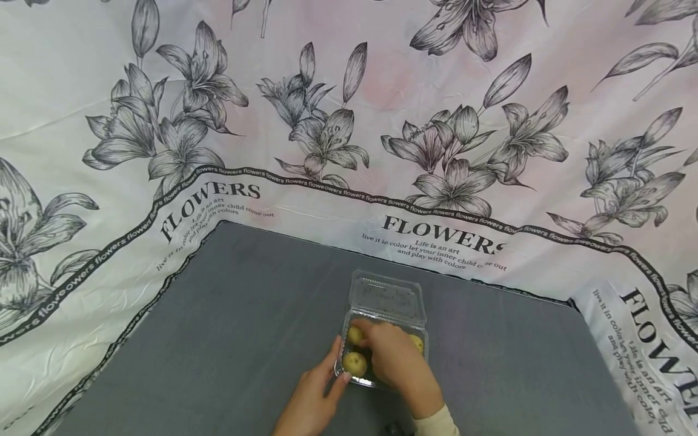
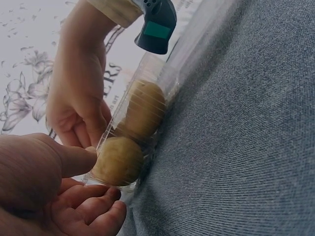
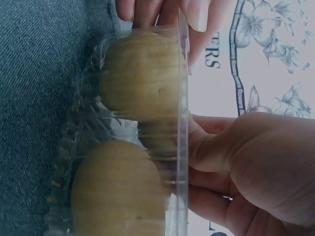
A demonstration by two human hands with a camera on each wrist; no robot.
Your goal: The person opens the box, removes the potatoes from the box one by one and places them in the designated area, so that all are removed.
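Clear plastic, the box [image 1: 384, 327] sits on the grey mat [image 1: 229, 339] near its front edge, lid [image 1: 388, 297] thrown back, small yellow fruits [image 1: 354, 363] inside. Her right hand [image 1: 394, 357] reaches down into it, fingers over the fruits; whether they grip one I cannot tell. Her left hand [image 1: 313, 396] steadies the box's left wall, thumb pressed on it. White flowered cloth [image 1: 327, 121] surrounds the mat.
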